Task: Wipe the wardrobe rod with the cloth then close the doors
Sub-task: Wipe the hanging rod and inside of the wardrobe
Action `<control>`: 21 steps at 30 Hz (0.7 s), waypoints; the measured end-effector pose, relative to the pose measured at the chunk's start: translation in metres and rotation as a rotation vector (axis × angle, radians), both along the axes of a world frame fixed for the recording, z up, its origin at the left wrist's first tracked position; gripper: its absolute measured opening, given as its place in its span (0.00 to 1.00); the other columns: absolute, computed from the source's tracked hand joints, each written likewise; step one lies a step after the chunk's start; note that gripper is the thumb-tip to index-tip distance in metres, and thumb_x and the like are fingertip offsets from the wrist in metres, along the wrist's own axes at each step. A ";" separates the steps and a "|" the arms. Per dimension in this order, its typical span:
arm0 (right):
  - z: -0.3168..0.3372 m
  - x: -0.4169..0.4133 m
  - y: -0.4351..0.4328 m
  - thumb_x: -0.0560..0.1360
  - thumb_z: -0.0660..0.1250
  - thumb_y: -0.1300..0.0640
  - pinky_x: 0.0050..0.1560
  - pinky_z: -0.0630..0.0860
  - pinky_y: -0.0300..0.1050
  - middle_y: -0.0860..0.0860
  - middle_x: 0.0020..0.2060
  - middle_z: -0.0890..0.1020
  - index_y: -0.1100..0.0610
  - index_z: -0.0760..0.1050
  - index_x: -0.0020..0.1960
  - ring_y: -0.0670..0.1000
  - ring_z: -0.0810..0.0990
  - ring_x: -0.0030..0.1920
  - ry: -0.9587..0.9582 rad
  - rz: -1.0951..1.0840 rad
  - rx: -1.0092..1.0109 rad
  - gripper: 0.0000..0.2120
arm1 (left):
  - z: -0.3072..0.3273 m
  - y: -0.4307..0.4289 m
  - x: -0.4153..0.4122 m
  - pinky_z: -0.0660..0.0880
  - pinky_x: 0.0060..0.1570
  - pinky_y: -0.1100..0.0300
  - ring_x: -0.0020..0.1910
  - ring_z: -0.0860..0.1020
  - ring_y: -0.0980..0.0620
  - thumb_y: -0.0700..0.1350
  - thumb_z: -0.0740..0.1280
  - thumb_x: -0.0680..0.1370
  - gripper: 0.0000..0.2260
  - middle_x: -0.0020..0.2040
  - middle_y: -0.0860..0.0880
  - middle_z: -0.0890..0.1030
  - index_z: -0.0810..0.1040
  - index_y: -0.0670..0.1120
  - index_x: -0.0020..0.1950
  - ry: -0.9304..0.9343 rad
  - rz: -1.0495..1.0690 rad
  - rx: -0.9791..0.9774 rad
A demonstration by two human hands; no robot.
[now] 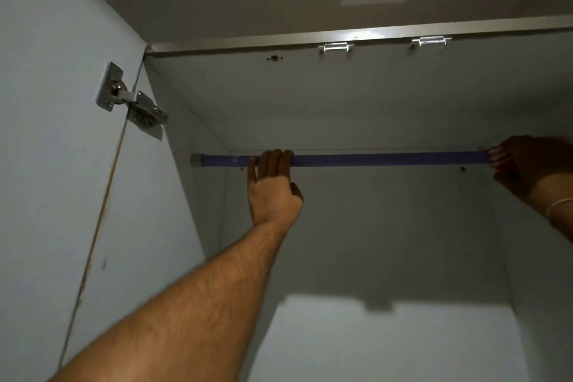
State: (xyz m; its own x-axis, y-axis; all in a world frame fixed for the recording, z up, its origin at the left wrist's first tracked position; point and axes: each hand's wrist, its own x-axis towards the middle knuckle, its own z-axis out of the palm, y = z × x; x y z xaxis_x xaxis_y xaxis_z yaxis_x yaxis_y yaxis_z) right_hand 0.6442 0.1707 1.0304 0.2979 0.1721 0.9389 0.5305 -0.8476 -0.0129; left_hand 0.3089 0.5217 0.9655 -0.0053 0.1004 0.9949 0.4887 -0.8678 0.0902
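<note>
A person's left hand [273,186] reaches up inside an open wardrobe, its fingers [274,158] hooked over the rod [372,159] and the thumb tucked beneath, gripping it bare toward the rod's left end. At the rod's right end, the right hand [524,164] sits in shadow and motion blur; it closes around the rod there, with something pale and pinkish [497,156] showing at the fingertips, too smeared to tell whether it is the cloth. A thin light band [558,205] circles that wrist, and the forearm is cut off by the frame edge.

The rod is a slim, straight tube, blue-violet and matte, running horizontally across the upper wardrobe, with a grey socket [196,160] fixing its left end to the side panel [173,195]. Left of the rod, a shiny metal hinge [130,99] joins the open door [46,133] to the cabinet. Above the rod, two small metal brackets [336,47] gleam under the top panel's pale edge strip. The interior panels are smooth, flat, grey-white.
</note>
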 end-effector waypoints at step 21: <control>-0.187 -0.113 0.113 0.84 0.49 0.37 0.59 0.83 0.69 0.58 0.49 0.87 0.54 0.79 0.64 0.64 0.87 0.51 1.067 1.480 1.606 0.29 | -0.178 -0.020 0.017 0.49 0.85 0.42 0.87 0.50 0.45 0.38 0.70 0.71 0.48 0.88 0.45 0.52 0.51 0.49 0.88 0.298 0.071 -0.170</control>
State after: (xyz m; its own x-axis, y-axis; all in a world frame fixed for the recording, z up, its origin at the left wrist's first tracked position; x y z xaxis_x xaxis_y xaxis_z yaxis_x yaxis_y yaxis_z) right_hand 0.5311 0.2835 0.8433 0.9551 0.2343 0.1812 -0.1027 0.8358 -0.5393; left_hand 0.3262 0.5020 0.7875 0.2701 0.2741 0.9230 0.5736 -0.8158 0.0744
